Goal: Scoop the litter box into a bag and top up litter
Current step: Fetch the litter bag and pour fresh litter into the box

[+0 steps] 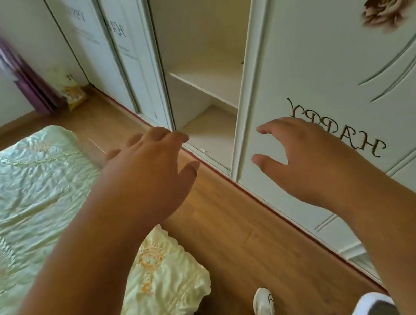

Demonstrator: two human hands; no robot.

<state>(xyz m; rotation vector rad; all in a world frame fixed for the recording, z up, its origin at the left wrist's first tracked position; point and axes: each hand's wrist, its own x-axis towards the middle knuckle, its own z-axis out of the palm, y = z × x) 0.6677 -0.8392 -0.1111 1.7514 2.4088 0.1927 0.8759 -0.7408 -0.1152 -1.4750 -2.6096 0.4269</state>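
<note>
Head view, person standing beside a white wardrobe (336, 72). Both bare arms reach forward. The left hand (150, 170) is open, fingers loosely spread, empty, held in the air over the floor (239, 233) near the wardrobe's open bay. The right hand (306, 159) is likewise open and empty, fingers slightly curled, in front of the sliding door (318, 35) that bears the word "HAPPY" and a brown flower print; whether it touches the door cannot be told. Between the two hands lies the open bay, with a bare shelf (207, 82) and a bare bottom board. To the left, a bed with a pale green cover (20, 197) reaches close to the wardrobe, leaving a strip of wood floor between. In the far corner, a yellow and white bag (72, 92) stands on the floor, beside a purple curtain (27, 78); its contents cannot be read. No litter box shows in this view. One white shoe (264, 305) rests on the floor at the lower edge.
</note>
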